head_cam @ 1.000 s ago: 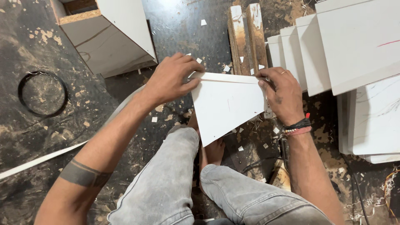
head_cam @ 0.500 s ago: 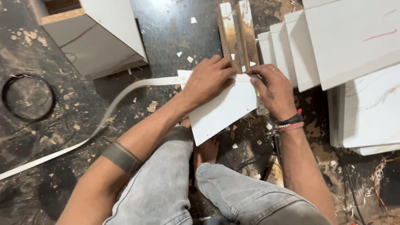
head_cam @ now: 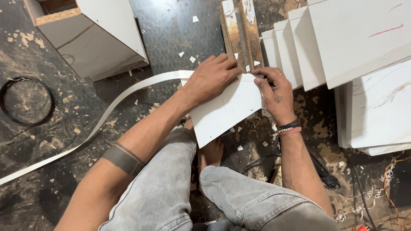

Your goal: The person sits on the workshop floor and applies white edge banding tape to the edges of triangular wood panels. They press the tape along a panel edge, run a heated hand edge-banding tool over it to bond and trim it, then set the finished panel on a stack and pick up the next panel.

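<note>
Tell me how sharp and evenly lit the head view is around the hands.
Head view: sharp on the left hand, right hand and white panel; soft, even light, no glare; only faint shadows beneath the panel; the stacked boards look bright but not washed out.

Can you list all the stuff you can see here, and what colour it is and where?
Small board: one, white, centre, under both hands.
Edge strip: one, white, long, curving from the board to the lower left.
Cabinet box: one, white, upper left.
Stacked panels: several, white, right side.
Wooden battens: two, brown, top centre.
Ring: one, black, far left on the floor.
Left hand: pressing the board's top edge.
Right hand: at the board's right corner, beaded bracelets on the wrist.
</note>
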